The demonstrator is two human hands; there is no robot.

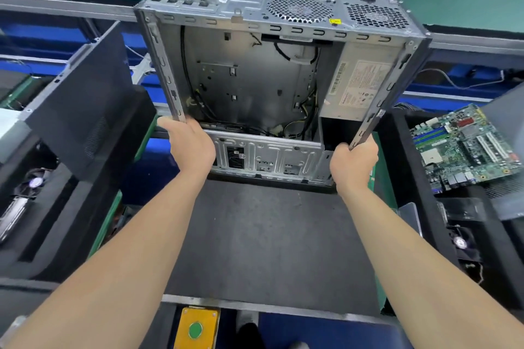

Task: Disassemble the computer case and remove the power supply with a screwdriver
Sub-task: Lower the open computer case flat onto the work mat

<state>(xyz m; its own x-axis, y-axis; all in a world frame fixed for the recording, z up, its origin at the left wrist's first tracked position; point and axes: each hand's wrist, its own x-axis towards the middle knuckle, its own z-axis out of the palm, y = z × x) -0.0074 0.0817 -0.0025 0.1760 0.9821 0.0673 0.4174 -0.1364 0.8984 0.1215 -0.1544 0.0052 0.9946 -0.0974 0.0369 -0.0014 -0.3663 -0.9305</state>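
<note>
Computer case held at the far edge of the dark work mat, open side turned towards the person, rear panel uppermost.

**Progress.** The side cover is off and the main bay is stripped to bare metal and loose cables. A motherboard lies well apart on the bench to the right, though whether it came from this case cannot be told. A dark panel leans to the left. The power supply is still seated in the case's upper right corner, label facing out, directly below its rear vent grille. Its removal is judged not yet begun: the unit must be unscrewed from the rear panel and its leads drawn clear. No screwdriver is in view.

**Hands.** Both arms reach forward, nearly straight and bare to the elbow.
- The left hand grips the lower end of the case's left frame rail, fingers curled round it and the back of the hand towards the viewer.
- The right hand grips the lower end of the right edge in the same way, fingers wrapped behind the rail and mostly hidden.

The case is tilted between them. Whether its lower edge rests on the mat or hangs just above cannot be told.
</note>
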